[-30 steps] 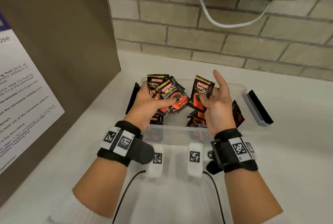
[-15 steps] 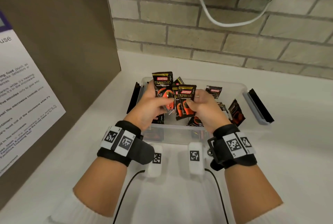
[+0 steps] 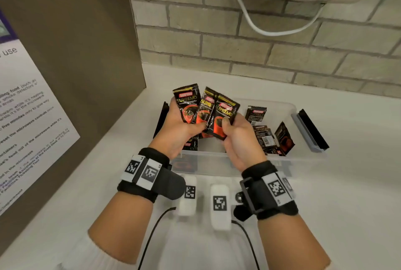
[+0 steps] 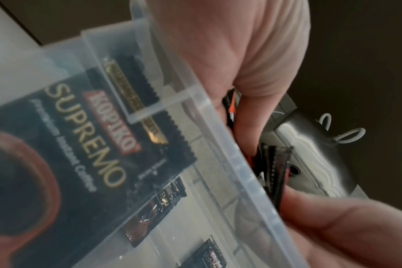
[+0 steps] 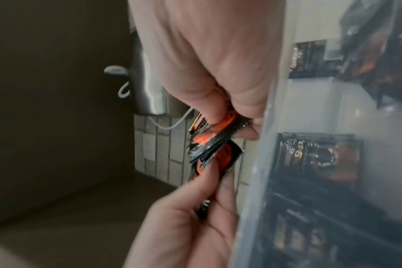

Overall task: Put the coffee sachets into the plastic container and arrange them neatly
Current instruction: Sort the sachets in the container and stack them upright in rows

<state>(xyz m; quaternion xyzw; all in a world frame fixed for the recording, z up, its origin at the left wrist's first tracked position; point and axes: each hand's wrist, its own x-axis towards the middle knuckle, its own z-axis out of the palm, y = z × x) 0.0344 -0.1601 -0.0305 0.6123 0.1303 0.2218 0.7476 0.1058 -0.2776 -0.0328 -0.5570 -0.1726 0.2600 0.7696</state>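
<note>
Several black-and-orange coffee sachets [image 3: 206, 109] are fanned upright above the left half of the clear plastic container [image 3: 286, 107]. My left hand [image 3: 184, 122] grips the fan from the left, and my right hand [image 3: 230, 126] pinches its rightmost sachet [image 3: 225, 115] by the lower part. In the right wrist view, the sachets [image 5: 216, 141] sit between the fingers of both hands. In the left wrist view, their edges [image 4: 276, 172] show beyond the container wall [image 4: 230, 163]. More loose sachets [image 3: 284, 137] lie and lean in the container's right half.
A brown cabinet side [image 3: 86, 41] with a printed notice [image 3: 26, 128] stands close on the left. The brick wall [image 3: 238, 41] with a white cable [image 3: 271, 33] is behind. Black latches [image 3: 312, 130] stick out at the container's ends. White counter [image 3: 358, 183] spreads to the right.
My right hand carried its sachet leftward to the bundle in my left hand. Both hands now hold the sachets together as one fan, slightly higher.
</note>
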